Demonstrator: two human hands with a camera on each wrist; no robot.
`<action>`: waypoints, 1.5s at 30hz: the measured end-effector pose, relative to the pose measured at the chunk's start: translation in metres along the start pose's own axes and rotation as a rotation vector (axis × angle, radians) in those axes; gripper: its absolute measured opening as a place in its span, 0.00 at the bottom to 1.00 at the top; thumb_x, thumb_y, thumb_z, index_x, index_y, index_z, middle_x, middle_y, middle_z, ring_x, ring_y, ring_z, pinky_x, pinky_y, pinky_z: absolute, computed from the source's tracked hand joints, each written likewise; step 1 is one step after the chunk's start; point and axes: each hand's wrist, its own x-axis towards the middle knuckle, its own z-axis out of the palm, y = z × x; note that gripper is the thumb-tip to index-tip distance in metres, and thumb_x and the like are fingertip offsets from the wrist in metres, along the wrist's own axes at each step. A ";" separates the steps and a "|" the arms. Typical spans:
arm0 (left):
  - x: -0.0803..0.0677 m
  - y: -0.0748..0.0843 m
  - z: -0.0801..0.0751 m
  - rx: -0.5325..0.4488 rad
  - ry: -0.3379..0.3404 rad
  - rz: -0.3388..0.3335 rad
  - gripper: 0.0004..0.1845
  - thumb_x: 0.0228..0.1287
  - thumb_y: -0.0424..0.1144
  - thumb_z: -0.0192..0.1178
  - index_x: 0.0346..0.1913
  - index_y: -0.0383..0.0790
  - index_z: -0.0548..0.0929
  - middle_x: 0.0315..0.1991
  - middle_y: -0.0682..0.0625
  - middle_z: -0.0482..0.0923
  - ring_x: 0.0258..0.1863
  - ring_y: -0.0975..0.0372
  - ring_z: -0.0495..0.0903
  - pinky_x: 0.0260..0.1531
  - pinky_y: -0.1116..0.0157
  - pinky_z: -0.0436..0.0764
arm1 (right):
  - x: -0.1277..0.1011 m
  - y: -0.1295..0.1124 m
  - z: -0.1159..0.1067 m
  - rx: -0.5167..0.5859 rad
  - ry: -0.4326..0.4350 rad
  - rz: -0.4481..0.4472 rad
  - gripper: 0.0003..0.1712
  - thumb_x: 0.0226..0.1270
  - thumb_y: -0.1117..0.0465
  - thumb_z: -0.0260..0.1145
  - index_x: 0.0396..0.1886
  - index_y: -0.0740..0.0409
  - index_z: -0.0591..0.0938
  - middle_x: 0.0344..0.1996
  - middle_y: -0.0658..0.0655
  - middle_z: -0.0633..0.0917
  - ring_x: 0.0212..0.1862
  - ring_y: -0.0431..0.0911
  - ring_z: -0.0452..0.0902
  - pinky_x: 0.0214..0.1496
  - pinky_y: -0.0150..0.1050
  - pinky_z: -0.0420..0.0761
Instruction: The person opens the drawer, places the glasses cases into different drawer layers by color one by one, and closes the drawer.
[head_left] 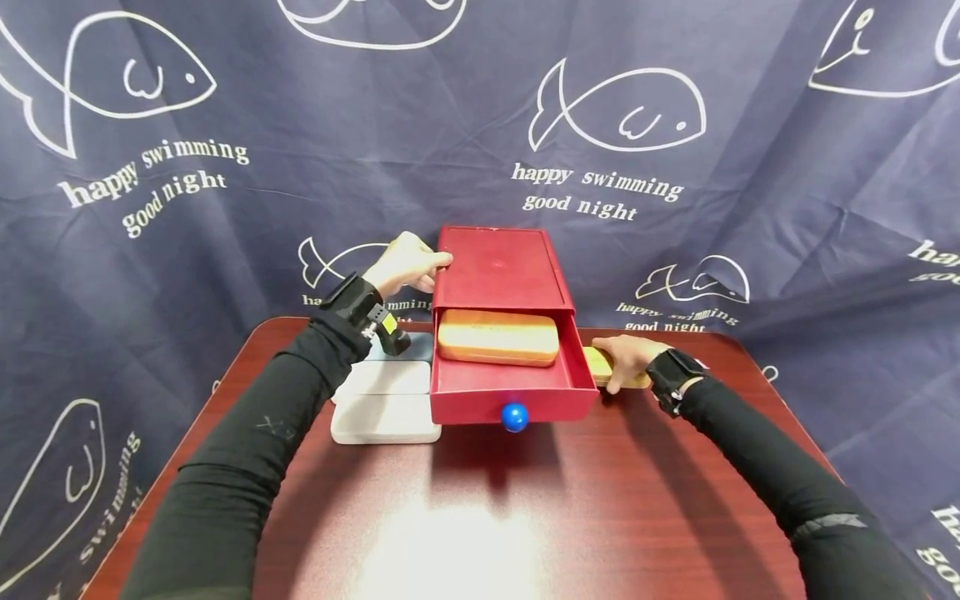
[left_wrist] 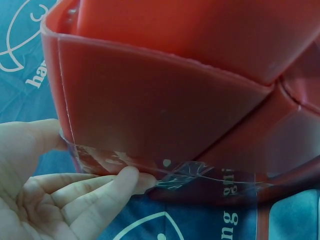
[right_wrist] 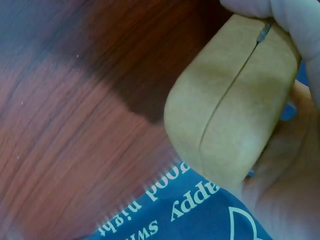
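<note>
Near the far edge of the table stands a red box with its drawer pulled out toward the person; a tan case lies inside, and a blue knob sits on the drawer front. The left hand reaches forward with the arm stretched out, its straight fingers pressed against the box's left rear corner, thumb on the side wall. The right hand lies just right of the drawer near the table's far right edge, fingers curled round a second tan case that rests on the table. White and grey slabs lie left of the drawer.
</note>
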 end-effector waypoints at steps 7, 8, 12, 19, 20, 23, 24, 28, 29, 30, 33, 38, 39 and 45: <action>-0.001 0.001 -0.001 0.009 -0.002 -0.009 0.16 0.68 0.38 0.63 0.43 0.23 0.85 0.21 0.50 0.83 0.18 0.64 0.86 0.35 0.62 0.89 | -0.003 -0.006 -0.007 0.041 -0.046 0.016 0.34 0.38 0.61 0.80 0.49 0.59 0.76 0.37 0.55 0.81 0.39 0.48 0.76 0.45 0.41 0.74; -0.001 0.000 -0.001 0.010 -0.002 -0.010 0.16 0.68 0.38 0.63 0.43 0.23 0.85 0.21 0.50 0.83 0.18 0.64 0.86 0.35 0.62 0.89 | -0.004 -0.007 -0.008 0.047 -0.052 0.026 0.35 0.38 0.59 0.81 0.49 0.58 0.77 0.37 0.55 0.82 0.39 0.48 0.77 0.45 0.41 0.74; -0.001 -0.001 -0.001 0.012 -0.003 -0.008 0.16 0.68 0.38 0.63 0.43 0.23 0.85 0.21 0.49 0.83 0.18 0.63 0.86 0.35 0.61 0.89 | -0.004 -0.012 -0.013 0.068 -0.085 0.076 0.38 0.40 0.52 0.84 0.51 0.58 0.77 0.38 0.54 0.83 0.41 0.48 0.78 0.45 0.40 0.76; -0.002 -0.001 0.000 -0.001 -0.016 -0.001 0.15 0.68 0.37 0.63 0.42 0.24 0.85 0.21 0.50 0.83 0.19 0.63 0.86 0.35 0.62 0.89 | -0.011 -0.015 -0.024 -0.018 -0.102 0.088 0.49 0.39 0.48 0.84 0.61 0.66 0.75 0.40 0.56 0.83 0.43 0.50 0.78 0.50 0.44 0.78; -0.001 -0.001 0.001 -0.005 -0.017 -0.003 0.15 0.68 0.37 0.63 0.42 0.24 0.85 0.21 0.50 0.83 0.19 0.63 0.86 0.35 0.62 0.89 | -0.013 -0.015 -0.026 -0.023 -0.100 0.093 0.49 0.39 0.48 0.84 0.61 0.66 0.76 0.40 0.56 0.83 0.43 0.50 0.78 0.49 0.44 0.78; 0.001 -0.003 0.002 -0.008 -0.019 -0.003 0.15 0.67 0.37 0.63 0.43 0.23 0.85 0.21 0.49 0.84 0.20 0.62 0.87 0.36 0.61 0.89 | -0.021 -0.015 -0.035 -0.044 -0.077 0.074 0.46 0.40 0.47 0.84 0.57 0.64 0.77 0.38 0.56 0.83 0.41 0.49 0.78 0.47 0.43 0.78; 0.001 -0.003 0.002 -0.009 -0.017 -0.003 0.15 0.67 0.37 0.63 0.43 0.23 0.85 0.21 0.49 0.84 0.20 0.62 0.87 0.36 0.61 0.89 | -0.024 -0.016 -0.039 -0.048 -0.065 0.069 0.43 0.40 0.46 0.84 0.54 0.62 0.78 0.36 0.55 0.83 0.40 0.48 0.78 0.44 0.41 0.77; 0.002 -0.006 0.002 -0.010 -0.021 0.017 0.16 0.68 0.37 0.64 0.44 0.22 0.85 0.21 0.49 0.84 0.21 0.62 0.87 0.37 0.60 0.89 | -0.037 -0.019 -0.059 -0.099 0.000 0.031 0.37 0.38 0.45 0.83 0.46 0.59 0.79 0.32 0.53 0.81 0.35 0.46 0.76 0.40 0.39 0.75; 0.003 -0.007 0.001 -0.011 -0.022 0.021 0.16 0.68 0.37 0.64 0.44 0.22 0.85 0.21 0.49 0.84 0.21 0.62 0.87 0.37 0.60 0.89 | -0.040 -0.020 -0.065 -0.112 0.017 0.020 0.37 0.38 0.45 0.83 0.46 0.59 0.79 0.31 0.53 0.81 0.35 0.46 0.76 0.40 0.40 0.75; 0.003 -0.007 0.001 -0.013 -0.024 0.023 0.16 0.68 0.37 0.64 0.44 0.22 0.86 0.21 0.49 0.84 0.21 0.62 0.87 0.37 0.60 0.89 | -0.044 -0.021 -0.071 -0.115 0.033 0.010 0.37 0.38 0.45 0.84 0.46 0.59 0.79 0.31 0.53 0.80 0.34 0.46 0.75 0.39 0.40 0.75; 0.003 -0.008 0.000 -0.016 -0.032 0.030 0.17 0.69 0.38 0.64 0.45 0.22 0.86 0.21 0.50 0.84 0.22 0.63 0.87 0.38 0.60 0.89 | -0.055 -0.025 -0.089 -0.129 0.075 -0.028 0.36 0.38 0.45 0.84 0.44 0.59 0.79 0.30 0.52 0.80 0.33 0.45 0.74 0.37 0.40 0.75; 0.005 -0.009 -0.003 -0.022 -0.038 0.035 0.16 0.69 0.38 0.64 0.44 0.23 0.86 0.21 0.50 0.84 0.22 0.63 0.87 0.40 0.59 0.89 | -0.068 -0.031 -0.114 -0.124 0.126 -0.058 0.32 0.41 0.47 0.83 0.39 0.57 0.78 0.29 0.51 0.78 0.32 0.43 0.73 0.37 0.38 0.74; 0.005 -0.008 -0.003 -0.022 -0.037 0.037 0.16 0.68 0.38 0.64 0.44 0.23 0.86 0.21 0.50 0.84 0.22 0.63 0.87 0.40 0.59 0.89 | -0.071 -0.033 -0.118 -0.123 0.138 -0.061 0.31 0.41 0.47 0.83 0.39 0.58 0.77 0.28 0.51 0.78 0.32 0.43 0.73 0.37 0.38 0.74; 0.006 -0.008 -0.003 -0.021 -0.029 0.028 0.16 0.68 0.38 0.65 0.45 0.22 0.86 0.20 0.50 0.84 0.22 0.63 0.87 0.41 0.58 0.88 | -0.085 -0.045 -0.140 -0.135 0.217 -0.047 0.31 0.41 0.47 0.83 0.40 0.55 0.78 0.28 0.51 0.79 0.32 0.43 0.73 0.37 0.39 0.73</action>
